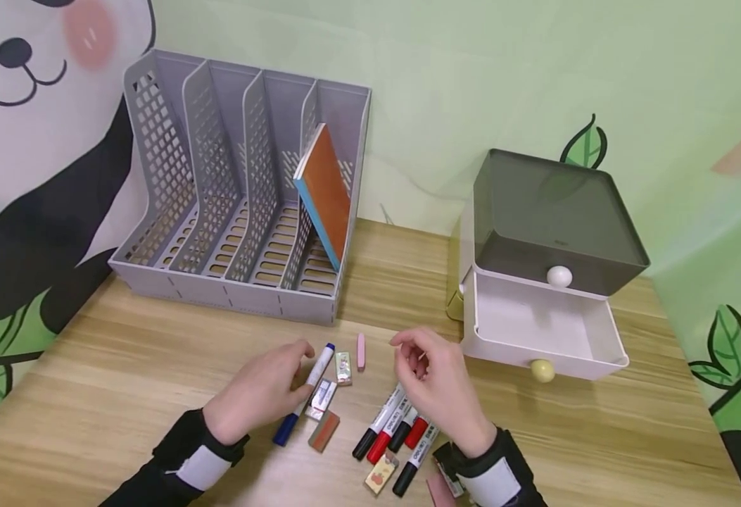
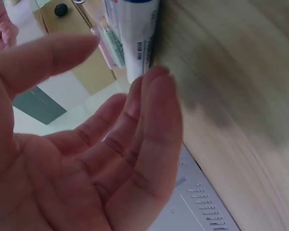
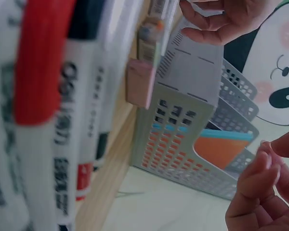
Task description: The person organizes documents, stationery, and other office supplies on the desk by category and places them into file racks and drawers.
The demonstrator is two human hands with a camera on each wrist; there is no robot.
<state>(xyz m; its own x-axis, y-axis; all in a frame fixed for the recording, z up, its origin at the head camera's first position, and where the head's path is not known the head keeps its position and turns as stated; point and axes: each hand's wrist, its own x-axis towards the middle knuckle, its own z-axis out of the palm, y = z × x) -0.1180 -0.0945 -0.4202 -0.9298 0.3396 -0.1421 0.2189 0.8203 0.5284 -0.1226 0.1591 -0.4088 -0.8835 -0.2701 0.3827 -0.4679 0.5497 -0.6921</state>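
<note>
My left hand (image 1: 262, 394) is beside a blue-capped whiteboard marker (image 1: 321, 364) lying on the table. In the left wrist view its thumb and fingers are spread apart, with the white barrel (image 2: 137, 48) just beyond the fingertips. By the marker lie a white-sleeved eraser (image 1: 324, 394), an orange-brown block eraser (image 1: 324, 431), a patterned eraser (image 1: 343, 368) and a pink stick (image 1: 361, 352). Over a cluster of black and red whiteboard markers (image 1: 383, 415) hovers my right hand (image 1: 436, 387), fingers loosely curled and holding nothing. A yellow eraser (image 1: 381, 473) lies at the cluster's near side.
A grey file rack (image 1: 307, 308) stands at the back left, with an orange notebook (image 1: 326, 193) leaning in its rightmost slot. On the right is a small drawer unit (image 1: 554, 211), its lower white drawer (image 1: 547, 331) pulled out. More small items lie beneath the right wrist.
</note>
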